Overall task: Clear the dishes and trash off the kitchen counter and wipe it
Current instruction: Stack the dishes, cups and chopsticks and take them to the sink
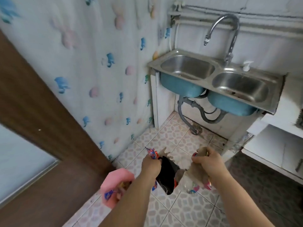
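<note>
My left hand [151, 163] grips a red and blue snack wrapper [153, 153] together with a black bag-like piece of trash [167, 174] that hangs below it. My right hand [207, 160] grips crumpled brownish paper and wrappers [196, 173], with clear and pink plastic dangling underneath. Both hands hover over the tiled floor [173, 208]. A pink bin [114, 185] with wrappers inside stands on the floor, just left of my left forearm.
A steel double sink [218, 77] with a curved tap [229, 30] stands ahead, its drain pipes exposed below. A patterned curtain [91, 66] covers the left wall. A brown door [41, 128] is at far left. White shelves [278, 140] are at right.
</note>
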Demonstrator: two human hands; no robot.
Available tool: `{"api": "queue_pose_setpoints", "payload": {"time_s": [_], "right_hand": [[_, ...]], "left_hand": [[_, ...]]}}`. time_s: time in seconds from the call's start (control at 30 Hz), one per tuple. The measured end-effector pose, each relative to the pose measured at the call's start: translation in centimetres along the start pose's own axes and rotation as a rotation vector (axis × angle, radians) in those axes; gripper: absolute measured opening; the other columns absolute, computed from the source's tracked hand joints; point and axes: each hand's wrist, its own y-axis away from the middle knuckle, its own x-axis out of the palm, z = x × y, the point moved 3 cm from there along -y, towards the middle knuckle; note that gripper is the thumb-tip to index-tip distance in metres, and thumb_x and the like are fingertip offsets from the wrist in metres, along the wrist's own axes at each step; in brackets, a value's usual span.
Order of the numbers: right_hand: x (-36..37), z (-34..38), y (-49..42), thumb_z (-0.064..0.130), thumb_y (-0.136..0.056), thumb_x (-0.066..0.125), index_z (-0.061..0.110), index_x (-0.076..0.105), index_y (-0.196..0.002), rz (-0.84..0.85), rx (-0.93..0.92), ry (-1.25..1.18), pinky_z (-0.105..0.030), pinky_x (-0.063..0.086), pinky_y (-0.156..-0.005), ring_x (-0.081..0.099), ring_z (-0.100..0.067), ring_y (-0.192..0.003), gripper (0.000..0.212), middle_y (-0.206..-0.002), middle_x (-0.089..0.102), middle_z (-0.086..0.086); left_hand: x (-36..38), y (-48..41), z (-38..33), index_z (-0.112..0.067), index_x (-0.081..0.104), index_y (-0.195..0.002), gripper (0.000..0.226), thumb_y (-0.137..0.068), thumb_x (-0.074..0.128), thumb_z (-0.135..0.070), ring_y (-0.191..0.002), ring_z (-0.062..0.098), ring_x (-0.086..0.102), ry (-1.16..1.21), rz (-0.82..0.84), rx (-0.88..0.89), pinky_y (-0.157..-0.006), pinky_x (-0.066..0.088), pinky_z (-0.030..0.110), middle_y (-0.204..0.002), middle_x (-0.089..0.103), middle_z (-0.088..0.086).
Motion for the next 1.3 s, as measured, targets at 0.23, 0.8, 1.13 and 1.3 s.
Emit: {"api": "queue_pose_setpoints", "payload": {"time_s": [0.23,0.8,1.13,1.3], "right_hand": [[12.7,0.8,0.0,0.005,-0.08,0.068,0.012,0.052,-0.105,0.096,-0.069,0.208,-0.03,0.042,-0.059,0.052,-0.017,-0.071,0.03,-0.084,0.055,-0.001],[38.1,-7.8,-4.6,0.013,-0.083,0.06,0.018,0.046,-0.101,0.157,0.111,0.409,-0.029,0.04,-0.067,0.056,-0.026,-0.08,0.024,-0.084,0.058,-0.003],[44.2,-15.7,-9.7,0.019,-0.075,0.068,0.026,0.044,-0.083,0.19,0.193,0.326,-0.032,0.049,-0.068,0.06,-0.024,-0.078,0.026,-0.084,0.061,-0.004],[46.7,-23.8,-15.3,0.041,-0.047,0.079,0.027,0.052,-0.116,0.313,0.267,0.193,-0.046,0.055,-0.085,0.068,-0.025,-0.094,0.076,-0.102,0.066,-0.003]], "left_hand": [[-9.7,-2.8,5.8,-0.014,0.044,-0.072,0.019,-0.088,0.05,-0.007,-0.054,0.014,0.038,0.041,-0.114,-0.105,-0.053,0.03,0.026,-0.063,0.044,0.004],[-22.8,-16.2,21.6,-0.007,0.051,-0.122,0.031,-0.093,0.048,-0.014,-0.112,0.032,0.058,-0.194,-0.335,-0.298,-0.089,0.046,0.033,-0.116,0.063,0.014],[-19.3,-24.4,26.5,-0.01,0.052,-0.12,0.031,-0.092,0.056,-0.023,-0.109,0.03,0.06,-0.147,-0.394,-0.312,-0.086,0.049,0.036,-0.116,0.063,0.01],[-16.7,-27.8,27.8,-0.021,0.041,-0.13,0.065,-0.077,0.075,-0.039,-0.112,0.017,0.055,0.128,-0.118,-0.24,-0.098,0.045,0.035,-0.12,0.054,-0.006]]}}
